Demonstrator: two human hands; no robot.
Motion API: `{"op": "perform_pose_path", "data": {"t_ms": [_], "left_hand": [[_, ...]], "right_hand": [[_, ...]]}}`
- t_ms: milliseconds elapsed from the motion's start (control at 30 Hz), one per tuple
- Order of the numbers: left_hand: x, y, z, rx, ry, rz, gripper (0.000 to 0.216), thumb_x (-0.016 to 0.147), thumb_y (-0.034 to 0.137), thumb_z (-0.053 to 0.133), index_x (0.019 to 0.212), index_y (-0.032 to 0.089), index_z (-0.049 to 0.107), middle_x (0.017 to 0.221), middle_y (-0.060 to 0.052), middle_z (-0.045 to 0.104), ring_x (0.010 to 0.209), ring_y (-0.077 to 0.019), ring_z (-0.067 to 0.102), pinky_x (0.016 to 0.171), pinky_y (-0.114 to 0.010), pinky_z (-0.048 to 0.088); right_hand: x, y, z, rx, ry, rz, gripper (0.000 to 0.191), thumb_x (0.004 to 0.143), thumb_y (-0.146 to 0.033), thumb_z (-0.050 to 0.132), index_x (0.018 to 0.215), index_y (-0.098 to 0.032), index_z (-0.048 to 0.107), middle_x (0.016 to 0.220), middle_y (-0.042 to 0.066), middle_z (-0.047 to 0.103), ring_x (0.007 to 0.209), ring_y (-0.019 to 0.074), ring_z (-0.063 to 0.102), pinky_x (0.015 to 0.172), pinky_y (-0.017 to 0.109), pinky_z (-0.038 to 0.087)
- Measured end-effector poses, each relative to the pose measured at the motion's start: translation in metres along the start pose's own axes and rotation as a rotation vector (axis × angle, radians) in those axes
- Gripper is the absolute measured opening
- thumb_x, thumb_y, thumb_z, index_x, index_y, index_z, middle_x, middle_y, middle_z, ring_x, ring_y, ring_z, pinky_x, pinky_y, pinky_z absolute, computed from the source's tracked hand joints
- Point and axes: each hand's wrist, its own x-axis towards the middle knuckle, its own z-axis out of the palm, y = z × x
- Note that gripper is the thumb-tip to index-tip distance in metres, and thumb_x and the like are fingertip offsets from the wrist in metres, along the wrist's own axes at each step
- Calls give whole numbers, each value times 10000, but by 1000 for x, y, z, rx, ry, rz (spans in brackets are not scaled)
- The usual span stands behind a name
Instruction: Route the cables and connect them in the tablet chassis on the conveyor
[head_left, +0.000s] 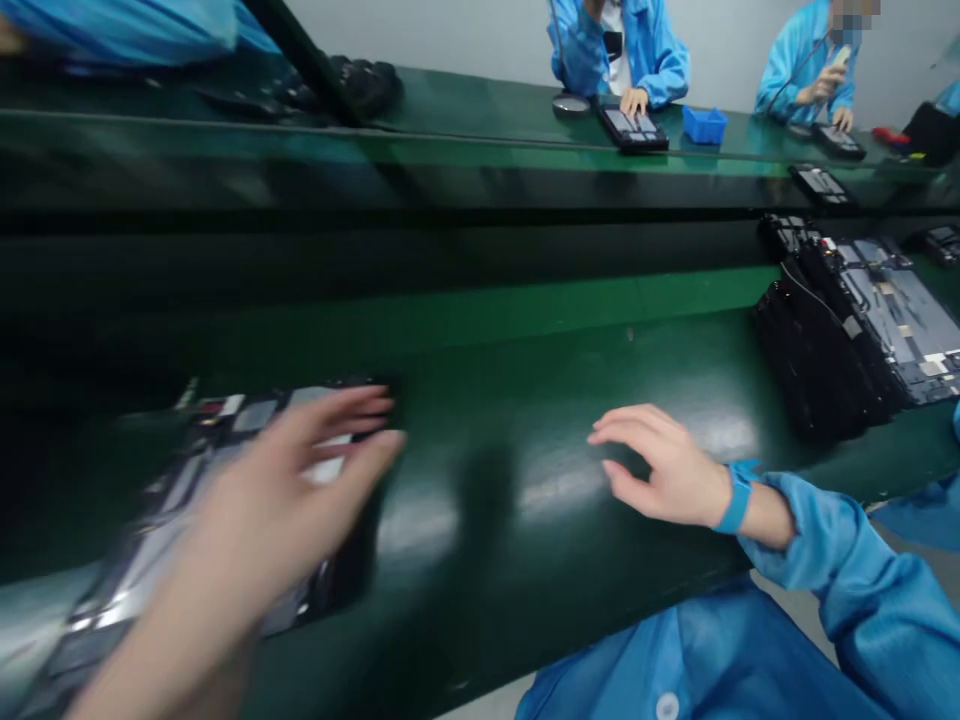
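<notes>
My left hand [285,490] reaches over a flat black tray of electronic boards [225,440] on the green bench at lower left. Its fingers are stretched out and lie on or just above the tray; motion blurs it. My right hand [667,465] hovers over the bare green bench top [525,400], fingers spread and slightly curled, holding nothing. A blue wrist strap [736,498] and a blue sleeve cover that arm.
A stack of black trays with circuit boards [855,330] sits at the right. Across the bench, two other people in blue coats work at black trays [634,128], beside a small blue bin [703,125]. A dark conveyor channel [375,250] runs between the sides.
</notes>
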Motion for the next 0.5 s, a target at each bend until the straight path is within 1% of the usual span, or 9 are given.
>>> {"op": "perform_pose_path", "data": {"t_ms": [67,133,167,233,300,333,400,467,500], "left_hand": [[-20,57,40,-192,-315,92,445,835,458,642,1245,290,679,1202,-12,787,1089,-263,753,1014,-434,608],[-40,112,77,-358,-562,248,449,879,433,625,1283,250,692,1204,-56,792,1090,-245,752,1025,-419,602],[-49,138,94,-430,-650,332,452,903,406,601,1312,235,690,1238,-75,785,1125,-244,744,1036,-420,597],[-64,186,125,-534,-793,493,538,926,427,617,1410,193,650,1382,-129,724,1175,-259,725,1077,-441,577],[-75,231,153,-626,-846,550,685,950,489,620,1535,141,547,1531,-190,609,1248,-287,692,1112,-448,558],[-79,252,166,-661,-842,556,743,966,508,606,1591,127,480,1607,-206,530,1327,-306,648,1152,-451,529],[-86,288,187,-674,-823,528,841,973,532,599,1647,80,377,1674,-239,414,1487,-346,514,1246,-452,429],[-91,315,203,-640,-835,478,893,960,561,608,1662,77,342,1642,-252,418,1534,-369,456,1277,-454,371],[-93,324,209,-630,-843,459,918,949,570,620,1670,84,324,1609,-250,440,1532,-370,457,1275,-451,367]], "right_hand": [[0,-31,-49,-177,153,-58,295,898,-114,658,1150,-260,700,1145,72,787,1045,230,753,932,398,635],[-6,-49,-107,-432,324,12,319,881,-106,680,1138,-291,718,1124,56,789,1066,244,756,928,424,629],[-11,-52,-137,-562,463,38,299,874,-136,695,1116,-308,734,1105,50,795,1071,268,761,947,470,619],[-21,-45,-195,-847,661,193,259,866,-235,719,1113,-304,758,1140,96,800,1128,327,755,985,558,587],[-28,-27,-246,-1038,788,488,287,818,-285,765,1101,-238,776,1161,204,794,1167,389,748,996,594,551],[-29,-17,-267,-1039,809,690,292,809,-306,784,1087,-214,778,1206,259,778,1202,415,735,1026,611,521],[-28,1,-297,-915,710,994,251,827,-394,787,991,-205,780,1214,303,765,1220,421,724,1017,589,506],[-28,15,-313,-778,606,1086,247,835,-474,775,864,-229,771,1058,258,801,1041,360,780,870,503,554],[-28,20,-316,-759,579,1037,272,839,-505,762,802,-236,756,939,226,804,900,320,787,764,461,556]]}}
